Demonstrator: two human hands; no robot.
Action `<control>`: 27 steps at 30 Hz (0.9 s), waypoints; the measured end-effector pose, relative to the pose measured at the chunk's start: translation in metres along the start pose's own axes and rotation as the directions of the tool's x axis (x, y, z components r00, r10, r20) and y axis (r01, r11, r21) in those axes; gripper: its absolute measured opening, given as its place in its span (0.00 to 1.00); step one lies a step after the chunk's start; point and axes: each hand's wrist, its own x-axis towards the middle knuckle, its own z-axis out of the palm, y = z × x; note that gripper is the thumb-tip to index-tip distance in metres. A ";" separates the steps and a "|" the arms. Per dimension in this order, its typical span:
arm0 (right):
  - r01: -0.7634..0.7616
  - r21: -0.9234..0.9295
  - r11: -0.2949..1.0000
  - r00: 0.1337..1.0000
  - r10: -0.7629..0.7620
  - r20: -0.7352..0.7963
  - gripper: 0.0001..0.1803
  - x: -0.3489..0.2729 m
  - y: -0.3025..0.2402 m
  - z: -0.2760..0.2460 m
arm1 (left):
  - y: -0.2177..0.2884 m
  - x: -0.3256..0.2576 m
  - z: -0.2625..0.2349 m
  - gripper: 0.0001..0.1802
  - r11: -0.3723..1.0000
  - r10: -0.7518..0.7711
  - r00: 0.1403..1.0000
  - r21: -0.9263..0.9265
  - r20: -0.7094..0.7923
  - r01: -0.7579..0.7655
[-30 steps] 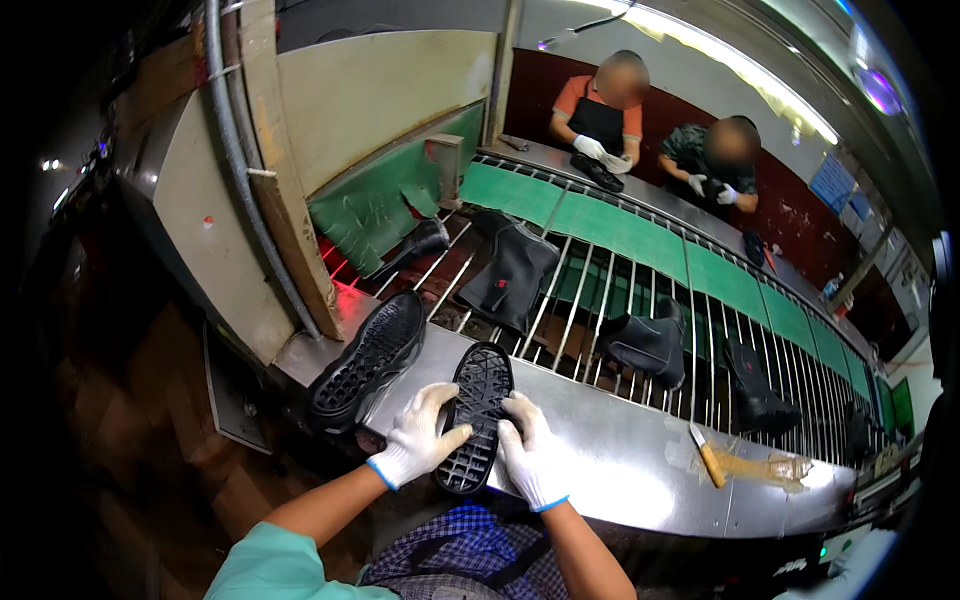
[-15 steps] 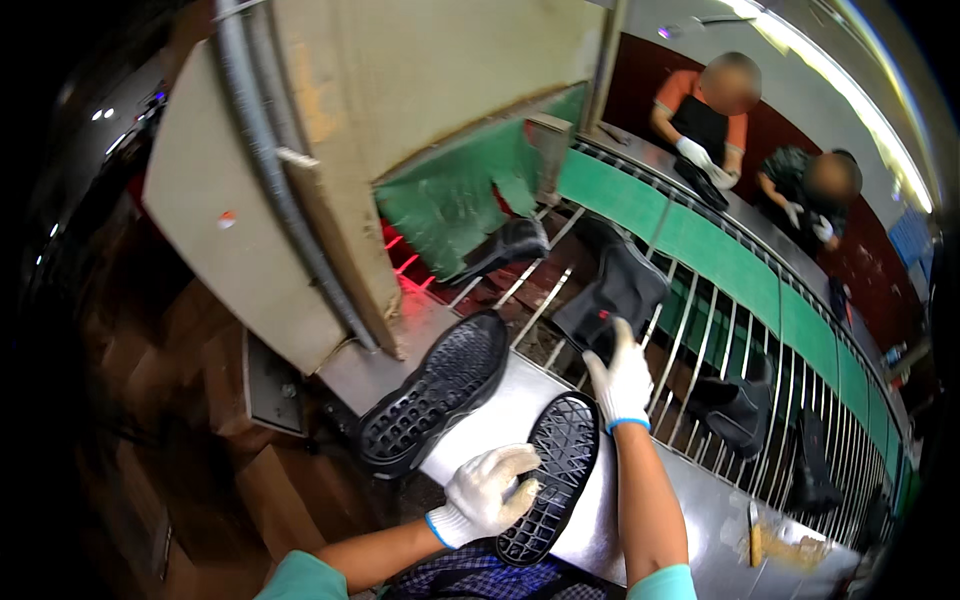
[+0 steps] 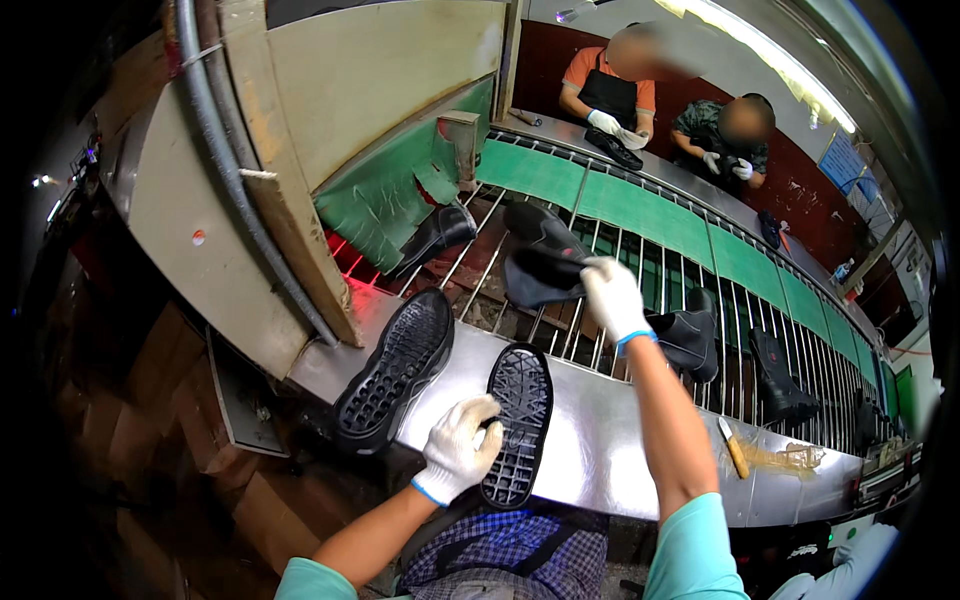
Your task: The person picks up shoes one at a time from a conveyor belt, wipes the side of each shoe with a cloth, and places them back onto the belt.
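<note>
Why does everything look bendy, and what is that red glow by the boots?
Head view: the fisheye lens bows straight edges, so the roller bars curve toward the dark rim. Red light glows under the bars near the green curtain. The steel table shines with glare beside the left hand; the right hand looks sharp.

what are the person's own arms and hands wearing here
Both the left hand and the right hand wear white knitted work gloves with a blue band at the cuff. The forearms are bare below short teal sleeves that end near the elbows. No watch or markings show.
</note>
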 end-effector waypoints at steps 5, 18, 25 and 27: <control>-0.322 0.567 0.758 0.946 0.288 0.152 0.18 -0.064 -0.075 -0.118 | -0.005 -0.007 -0.005 0.16 1.000 -0.012 1.000 0.008 -0.015 0.012; -0.348 0.776 0.526 0.820 0.572 -0.021 0.16 -0.458 -0.054 -0.211 | 0.029 -0.006 -0.007 0.24 0.973 0.132 0.990 0.186 0.052 -0.140; -0.394 0.863 0.316 0.918 0.188 0.350 0.12 -0.551 -0.047 -0.216 | 0.129 -0.044 0.091 0.47 0.947 0.052 0.925 -0.312 0.377 0.073; -0.701 0.617 0.357 0.693 0.139 0.707 0.13 -0.537 -0.062 -0.232 | 0.133 -0.052 0.122 0.50 0.951 -0.035 0.833 -0.238 0.552 0.198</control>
